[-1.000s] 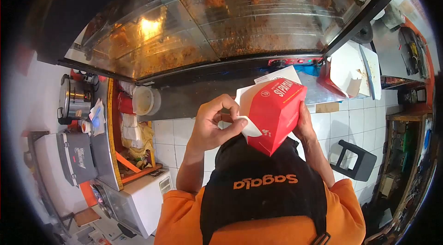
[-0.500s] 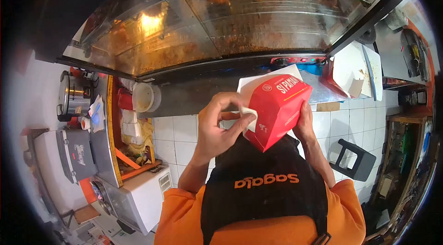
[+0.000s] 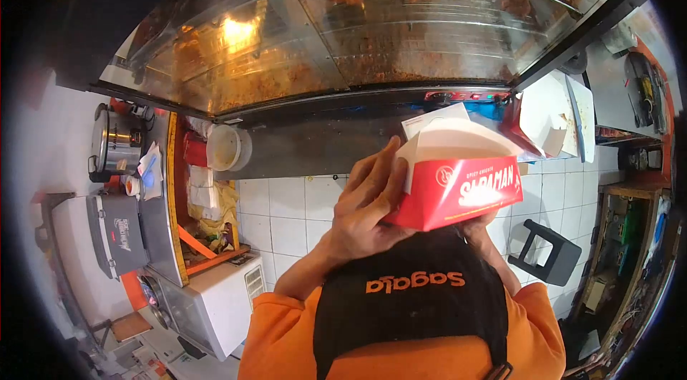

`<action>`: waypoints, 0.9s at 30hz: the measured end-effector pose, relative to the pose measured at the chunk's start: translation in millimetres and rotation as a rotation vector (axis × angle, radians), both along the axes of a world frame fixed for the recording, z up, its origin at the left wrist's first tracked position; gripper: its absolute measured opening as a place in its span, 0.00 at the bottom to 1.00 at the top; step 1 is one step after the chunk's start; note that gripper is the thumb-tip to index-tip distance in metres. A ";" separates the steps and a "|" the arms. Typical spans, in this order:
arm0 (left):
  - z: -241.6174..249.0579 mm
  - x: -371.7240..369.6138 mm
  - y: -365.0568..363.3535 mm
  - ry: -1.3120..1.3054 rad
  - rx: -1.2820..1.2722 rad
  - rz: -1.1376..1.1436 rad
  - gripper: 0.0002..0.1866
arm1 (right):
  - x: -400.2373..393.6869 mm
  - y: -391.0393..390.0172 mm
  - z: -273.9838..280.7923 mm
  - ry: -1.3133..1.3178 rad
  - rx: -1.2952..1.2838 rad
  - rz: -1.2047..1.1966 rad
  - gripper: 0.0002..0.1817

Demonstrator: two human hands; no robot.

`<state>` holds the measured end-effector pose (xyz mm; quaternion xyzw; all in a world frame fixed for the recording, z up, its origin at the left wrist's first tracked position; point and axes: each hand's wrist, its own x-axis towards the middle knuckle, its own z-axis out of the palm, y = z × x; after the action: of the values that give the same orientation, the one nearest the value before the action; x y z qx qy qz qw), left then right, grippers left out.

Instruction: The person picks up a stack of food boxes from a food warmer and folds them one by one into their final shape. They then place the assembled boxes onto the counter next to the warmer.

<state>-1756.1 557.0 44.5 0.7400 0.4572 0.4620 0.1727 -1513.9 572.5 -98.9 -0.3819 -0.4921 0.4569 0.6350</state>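
Note:
Between my hands is a red and white cardboard food box (image 3: pixel 447 205) with white lettering on its front. Its top stands open, showing a plain white inside, and a white flap sticks up at the back. My left hand (image 3: pixel 368 201) grips the box's left side, fingers along its upper edge. Most of my right hand (image 3: pixel 481 222) is hidden beneath the box at the right, where it supports the underside.
A glass display cabinet (image 3: pixel 286 40) with fried pieces on racks stands ahead. A white tub (image 3: pixel 229 149) sits at the counter's left. Another open box (image 3: pixel 547 119) and a knife (image 3: pixel 575 115) lie at the right. A black stool (image 3: pixel 546 252) stands on the tiled floor.
The box has turned so its lettered front faces me and its open top shows. My left hand has shifted from pinching a white flap to holding the box's left side.

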 end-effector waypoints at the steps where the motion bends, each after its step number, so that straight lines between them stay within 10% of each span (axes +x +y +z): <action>1: -10.6 -5.3 2.7 -0.004 0.073 -0.021 0.44 | 4.7 -1.7 -1.7 -0.113 0.079 0.004 0.43; 5: -21.2 -29.4 1.0 -0.113 0.113 -0.058 0.30 | 24.8 3.7 14.1 -0.532 0.379 0.041 0.48; 10: -2.7 -32.4 -18.7 -0.636 -0.231 0.033 0.34 | 21.0 20.4 84.9 -0.244 0.169 0.509 0.53; 14: -14.0 -61.2 -15.7 0.217 -0.138 0.073 0.38 | 20.6 36.3 115.6 -0.690 0.372 0.542 0.43; 22: -72.6 -101.4 -12.1 -0.289 -0.385 0.111 0.43 | -61.7 69.7 27.6 -0.754 0.591 0.492 0.39; 27: -147.0 -153.5 -25.2 -0.378 -0.479 0.216 0.28 | -110.8 85.4 -37.8 -0.904 0.559 0.609 0.35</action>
<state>-1909.6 531.8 -102.5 0.5266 0.5886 0.4864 0.3737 -1624.7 657.9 -136.7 -0.1988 -0.9012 0.2641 0.2803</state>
